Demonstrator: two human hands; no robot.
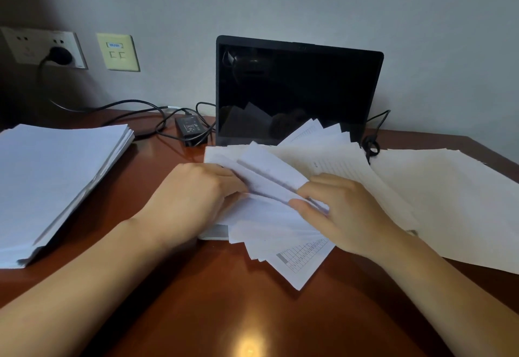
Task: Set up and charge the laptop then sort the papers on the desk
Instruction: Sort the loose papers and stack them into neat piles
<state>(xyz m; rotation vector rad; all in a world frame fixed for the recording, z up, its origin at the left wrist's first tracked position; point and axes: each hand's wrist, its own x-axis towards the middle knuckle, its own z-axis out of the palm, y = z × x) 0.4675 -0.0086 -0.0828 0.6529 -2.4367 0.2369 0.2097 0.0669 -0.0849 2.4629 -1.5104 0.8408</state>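
Observation:
An open black laptop stands at the back of the desk with a dark screen; fanned white papers cover its keyboard. My left hand grips the left side of the fanned sheets. My right hand pinches several sheets at their right edge between thumb and fingers. A neat white paper stack lies at the left. More loose cream sheets spread to the right. The black charger brick lies behind, its cable running to a plug in the wall socket.
The reddish-brown wooden desk shows a lamp glare near its front edge. A yellowish network wall plate sits beside the power socket. A coiled black cable lies right of the laptop. The grey wall stands close behind.

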